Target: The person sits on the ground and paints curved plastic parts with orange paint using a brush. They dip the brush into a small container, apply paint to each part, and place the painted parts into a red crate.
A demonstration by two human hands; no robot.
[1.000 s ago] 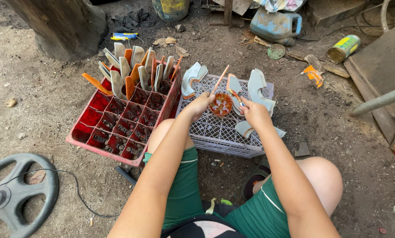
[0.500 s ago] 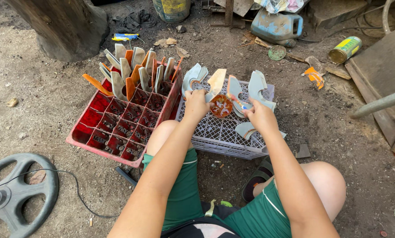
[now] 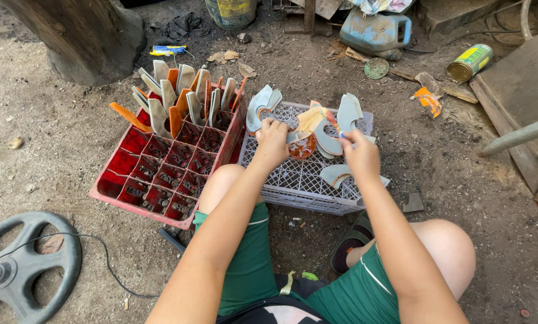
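I sit on the dirt behind an upturned grey lattice crate (image 3: 293, 180). My left hand (image 3: 273, 141) grips a flat tan curved piece (image 3: 312, 118) above a small orange bowl (image 3: 303, 149) on the crate. My right hand (image 3: 360, 153) pinches a thin stick-like tool (image 3: 332, 120) whose tip touches the tan piece. Grey curved pieces (image 3: 260, 105) lie around the bowl, one more near my right wrist (image 3: 338, 174). To the left stands a red compartment crate (image 3: 161, 174), its far rows filled with upright grey and orange pieces (image 3: 179, 96).
A grey wheel (image 3: 23, 264) with a black cable lies at the lower left. A tree trunk (image 3: 77, 36) rises behind the red crate. A blue jerrycan (image 3: 374, 30), a tin can (image 3: 470, 63), wooden planks (image 3: 521, 84) and a pipe (image 3: 515, 138) sit to the right.
The tan piece has turned from edge-on to broad face up in my left hand. My right hand has shifted slightly right, keeping the tool against the piece.
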